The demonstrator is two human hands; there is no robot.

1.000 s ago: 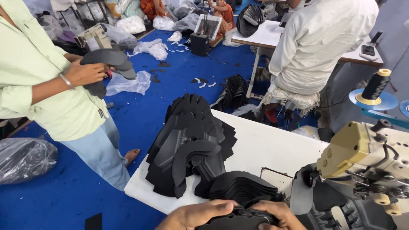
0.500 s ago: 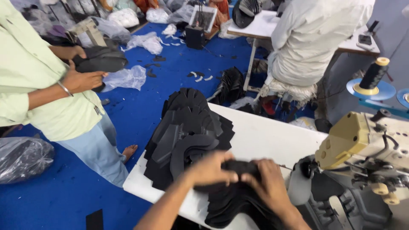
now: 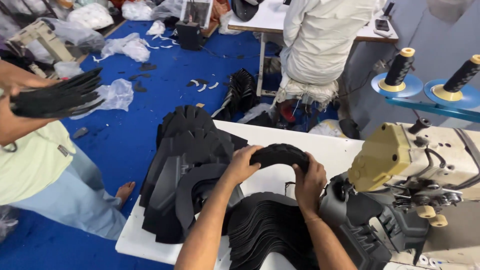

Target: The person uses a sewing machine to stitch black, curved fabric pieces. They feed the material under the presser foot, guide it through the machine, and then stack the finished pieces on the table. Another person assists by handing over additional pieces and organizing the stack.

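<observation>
**K:** Black foam-like cut pieces, a curved bundle of them, arched between both hands. Left hand clamps one end, right hand clamps the other. Both closed on it, squeezing the stack so the pieces stay aligned, I'd judge.

**R:** Where relative to the white bench?

**K:** Lifted just above the bench top, near its middle. Directly below the bundle lies a fanned row of black curved pieces, toward the bench's near edge. Bundle looks held over that row, apart from it.

**R:** What else on the bench?

**K:** Large heap of black shaped panels at the bench's left end, overhanging the edge a bit. At the right end, a cream and yellow industrial sewing machine, its head close beside the right hand. Tight on that side.

**R:** Beyond the bench?

**K:** Two dark thread cones on blue discs behind the right end. Left of the bench, a person in a pale green shirt stands on the blue floor holding their own stack of black pieces. Behind the bench, a person in white clothing at another table, back turned. Scraps and plastic bags litter the floor.
</observation>
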